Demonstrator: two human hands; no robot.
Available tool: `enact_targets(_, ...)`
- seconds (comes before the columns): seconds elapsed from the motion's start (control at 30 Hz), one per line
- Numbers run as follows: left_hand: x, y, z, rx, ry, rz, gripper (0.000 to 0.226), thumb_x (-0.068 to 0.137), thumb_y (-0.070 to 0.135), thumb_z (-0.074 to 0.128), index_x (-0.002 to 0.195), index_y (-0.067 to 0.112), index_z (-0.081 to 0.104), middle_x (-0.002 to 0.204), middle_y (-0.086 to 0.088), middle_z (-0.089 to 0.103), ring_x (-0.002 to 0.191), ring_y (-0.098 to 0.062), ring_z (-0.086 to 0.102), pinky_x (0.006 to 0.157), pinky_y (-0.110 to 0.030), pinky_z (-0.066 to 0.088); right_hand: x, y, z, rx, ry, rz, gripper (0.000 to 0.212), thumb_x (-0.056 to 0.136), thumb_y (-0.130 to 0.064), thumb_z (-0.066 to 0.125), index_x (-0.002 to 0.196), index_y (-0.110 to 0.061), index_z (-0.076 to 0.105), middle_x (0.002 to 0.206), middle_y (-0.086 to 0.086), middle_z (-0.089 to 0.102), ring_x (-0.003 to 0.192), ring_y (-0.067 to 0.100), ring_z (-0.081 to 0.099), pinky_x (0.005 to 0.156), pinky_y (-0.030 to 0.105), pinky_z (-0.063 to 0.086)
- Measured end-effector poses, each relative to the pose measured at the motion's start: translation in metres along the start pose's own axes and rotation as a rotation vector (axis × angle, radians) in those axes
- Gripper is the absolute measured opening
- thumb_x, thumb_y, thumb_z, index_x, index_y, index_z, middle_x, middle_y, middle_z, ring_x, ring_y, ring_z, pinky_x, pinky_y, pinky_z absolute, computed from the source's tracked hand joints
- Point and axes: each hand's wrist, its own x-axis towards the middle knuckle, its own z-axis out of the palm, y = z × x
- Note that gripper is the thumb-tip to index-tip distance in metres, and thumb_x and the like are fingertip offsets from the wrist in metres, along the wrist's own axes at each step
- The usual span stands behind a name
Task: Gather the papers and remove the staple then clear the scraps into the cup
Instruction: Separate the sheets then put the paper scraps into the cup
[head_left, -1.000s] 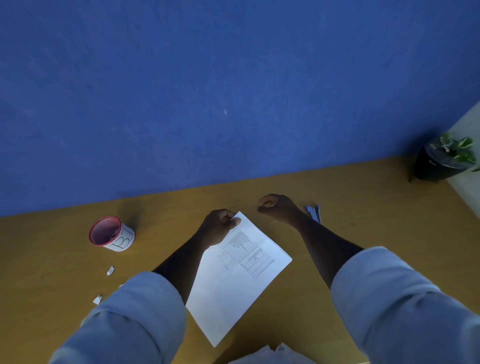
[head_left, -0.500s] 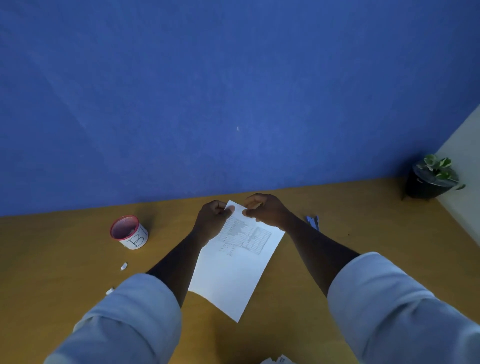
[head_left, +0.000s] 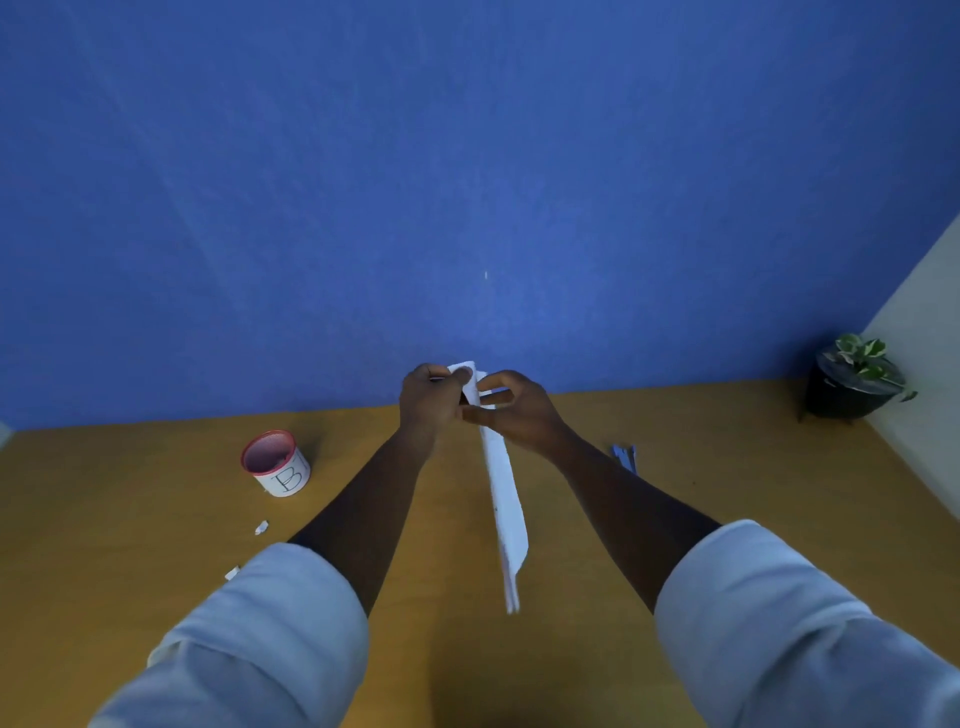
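White papers (head_left: 503, 499) hang edge-on above the wooden table (head_left: 727, 467), held up by their top corner. My left hand (head_left: 431, 400) pinches that corner from the left, and my right hand (head_left: 511, 413) grips it from the right, fingers curled at the same spot. The staple itself is too small to see. A white cup (head_left: 278, 465) with a red rim and the letter B stands on the table to the left. Two small white scraps (head_left: 261, 527) (head_left: 231, 572) lie near it, in front of the cup.
A small blue tool (head_left: 625, 457) lies on the table right of my right forearm. A black potted plant (head_left: 852, 382) sits at the far right corner by a pale wall. A blue wall rises behind the table.
The papers were lying flat on the table under my left hand; both hands have now lifted them by the top corner, so they hang edge-on. My right hand moved onto that corner.
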Motion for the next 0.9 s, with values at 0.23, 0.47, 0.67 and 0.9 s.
enact_targets(0.23,-0.016,0.022,-0.002,-0.078,-0.095,0.109,0.028,0.089,0.025,0.069,0.117,0.022,0.062,0.093,-0.008,0.074,0.088,-0.025,0.075,0.082,-0.038,0.060,-0.007,-0.006,-0.006,-0.039,0.167,-0.137,0.007,0.090,-0.024,0.061,0.090,-0.019,0.066,0.080,-0.010,0.068,0.070,-0.004,0.064,0.063,0.024,0.047)
enact_targets(0.47,-0.012,0.029,-0.010,0.415,0.017,0.471,0.036,0.096,0.053,0.051,0.099,0.027,0.074,0.113,0.005,0.063,0.112,-0.023,0.055,0.098,-0.040,0.045,-0.012,-0.025,-0.025,0.016,0.160,-0.095,0.016,0.094,-0.031,0.055,0.098,-0.022,0.067,0.088,-0.001,0.072,0.076,0.012,0.069,0.065,0.032,0.055)
enact_targets(0.67,-0.017,0.030,-0.014,0.664,0.127,0.532,0.038,0.096,0.060,0.043,0.090,0.030,0.065,0.104,0.008,0.067,0.108,-0.021,0.056,0.100,-0.044,0.033,-0.014,-0.040,-0.034,0.080,0.125,-0.096,0.020,0.091,-0.044,0.058,0.092,-0.027,0.067,0.079,-0.011,0.073,0.066,0.001,0.069,0.047,0.011,0.047)
enact_targets(0.9,-0.021,0.038,-0.014,0.653,0.111,0.603,0.038,0.097,0.060,0.043,0.091,0.030,0.067,0.095,0.007,0.070,0.099,-0.020,0.061,0.100,-0.052,0.040,-0.016,-0.051,-0.032,0.229,0.135,-0.070,0.031,0.088,-0.056,0.054,0.082,-0.028,0.068,0.076,-0.011,0.073,0.065,0.005,0.070,0.047,0.011,0.046)
